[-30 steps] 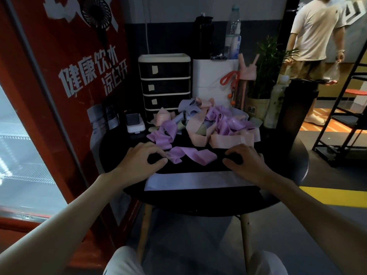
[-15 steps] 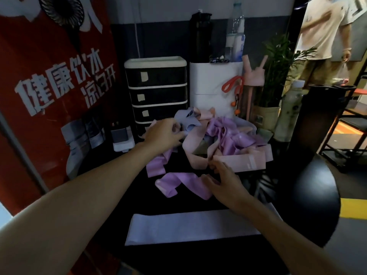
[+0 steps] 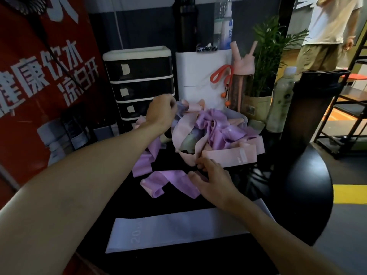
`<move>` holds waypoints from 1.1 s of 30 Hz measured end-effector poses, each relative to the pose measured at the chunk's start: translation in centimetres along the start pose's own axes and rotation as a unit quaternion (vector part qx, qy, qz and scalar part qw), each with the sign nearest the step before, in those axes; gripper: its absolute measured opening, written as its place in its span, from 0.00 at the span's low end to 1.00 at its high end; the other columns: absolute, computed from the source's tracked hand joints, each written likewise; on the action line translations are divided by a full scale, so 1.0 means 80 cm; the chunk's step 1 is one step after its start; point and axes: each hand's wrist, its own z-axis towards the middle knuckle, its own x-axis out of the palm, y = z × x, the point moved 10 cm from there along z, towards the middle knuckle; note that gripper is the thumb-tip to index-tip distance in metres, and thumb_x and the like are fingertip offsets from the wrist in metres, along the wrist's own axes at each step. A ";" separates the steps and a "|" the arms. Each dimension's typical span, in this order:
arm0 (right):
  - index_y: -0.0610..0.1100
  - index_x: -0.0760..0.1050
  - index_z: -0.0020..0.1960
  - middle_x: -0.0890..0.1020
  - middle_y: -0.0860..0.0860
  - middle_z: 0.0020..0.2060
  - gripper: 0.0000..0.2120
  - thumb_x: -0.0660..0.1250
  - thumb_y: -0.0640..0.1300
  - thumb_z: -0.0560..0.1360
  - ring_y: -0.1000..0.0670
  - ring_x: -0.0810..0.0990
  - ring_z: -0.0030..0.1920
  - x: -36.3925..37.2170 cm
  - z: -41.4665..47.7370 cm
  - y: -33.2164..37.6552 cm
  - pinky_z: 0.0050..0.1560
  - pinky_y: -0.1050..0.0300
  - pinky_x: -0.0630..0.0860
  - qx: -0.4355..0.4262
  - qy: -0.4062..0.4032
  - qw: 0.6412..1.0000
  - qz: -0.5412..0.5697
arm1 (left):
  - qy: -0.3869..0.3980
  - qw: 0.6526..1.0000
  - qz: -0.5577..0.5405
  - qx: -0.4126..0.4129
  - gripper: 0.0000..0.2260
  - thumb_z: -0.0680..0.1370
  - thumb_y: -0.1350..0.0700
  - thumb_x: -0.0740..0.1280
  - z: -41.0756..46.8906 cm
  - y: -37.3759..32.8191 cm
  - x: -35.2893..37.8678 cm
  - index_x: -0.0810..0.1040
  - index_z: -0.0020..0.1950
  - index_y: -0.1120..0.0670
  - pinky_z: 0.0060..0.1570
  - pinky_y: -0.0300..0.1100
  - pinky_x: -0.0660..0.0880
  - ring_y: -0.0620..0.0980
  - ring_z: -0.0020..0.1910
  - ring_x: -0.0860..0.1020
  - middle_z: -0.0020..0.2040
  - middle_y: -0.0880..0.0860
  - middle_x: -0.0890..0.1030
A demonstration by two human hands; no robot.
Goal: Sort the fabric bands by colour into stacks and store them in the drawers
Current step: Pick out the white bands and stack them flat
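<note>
Drawer unit (image 3: 139, 84): drawers closed, contents not visible. Directly before it, a heap of fabric bands (image 3: 216, 132) is piled on the black table (image 3: 309, 195). A pale blue band (image 3: 181, 108) atop the heap is gripped by the left hand (image 3: 160, 114). Farther before the unit, the right hand (image 3: 213, 180) is laid on a purple band (image 3: 170, 180); whether it grips cannot be told. Farthest out, a lilac band (image 3: 178, 231) is laid flat.

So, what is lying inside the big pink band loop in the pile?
Inside the pink band loop a pale green band shows, with a greyish-lilac band above it. Whatever lies beneath them is covered.
</note>
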 end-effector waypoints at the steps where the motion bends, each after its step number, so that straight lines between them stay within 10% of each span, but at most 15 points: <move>1: 0.52 0.71 0.61 0.74 0.57 0.53 0.17 0.63 0.58 0.75 0.52 0.73 0.58 0.000 0.000 -0.001 0.66 0.46 0.68 0.001 0.000 1.000 0.002 | -0.027 0.999 -0.035 -0.004 0.06 0.76 0.61 0.65 0.001 -0.005 -0.014 0.81 0.42 0.57 0.39 0.43 0.73 0.51 0.39 0.79 0.40 0.53 0.82; 6: 0.53 0.71 0.60 0.74 0.57 0.51 0.16 0.63 0.58 0.75 0.52 0.74 0.56 -0.003 -0.002 0.000 0.64 0.46 0.70 0.005 -0.003 1.000 -0.002 | -0.102 0.982 -0.156 -0.013 0.05 0.77 0.59 0.69 0.009 -0.035 -0.071 0.81 0.41 0.56 0.41 0.37 0.77 0.47 0.39 0.79 0.39 0.50 0.82; 13: 0.45 0.74 0.60 0.78 0.50 0.50 0.13 0.67 0.46 0.77 0.51 0.77 0.51 -0.021 -0.007 0.002 0.55 0.58 0.74 0.021 -0.059 0.991 0.122 | -0.153 0.928 -0.325 -0.102 0.08 0.74 0.64 0.68 0.012 -0.038 -0.128 0.78 0.36 0.55 0.40 0.54 0.83 0.52 0.38 0.83 0.35 0.51 0.81; 19: 0.48 0.75 0.48 0.79 0.55 0.41 0.04 0.64 0.40 0.79 0.58 0.78 0.42 -0.058 -0.016 0.009 0.38 0.71 0.71 0.015 -0.149 0.971 0.185 | -0.182 0.904 -0.373 -0.102 0.07 0.74 0.62 0.70 0.002 -0.039 -0.186 0.78 0.38 0.52 0.45 0.57 0.83 0.58 0.45 0.83 0.38 0.54 0.82; 33: 0.40 0.74 0.58 0.76 0.53 0.38 0.09 0.64 0.40 0.79 0.62 0.74 0.34 -0.145 -0.004 0.184 0.35 0.68 0.72 -0.109 -0.136 0.954 0.246 | -0.128 0.900 -0.415 -0.043 0.05 0.79 0.60 0.69 -0.050 -0.074 -0.263 0.80 0.43 0.53 0.48 0.49 0.79 0.44 0.41 0.79 0.40 0.49 0.82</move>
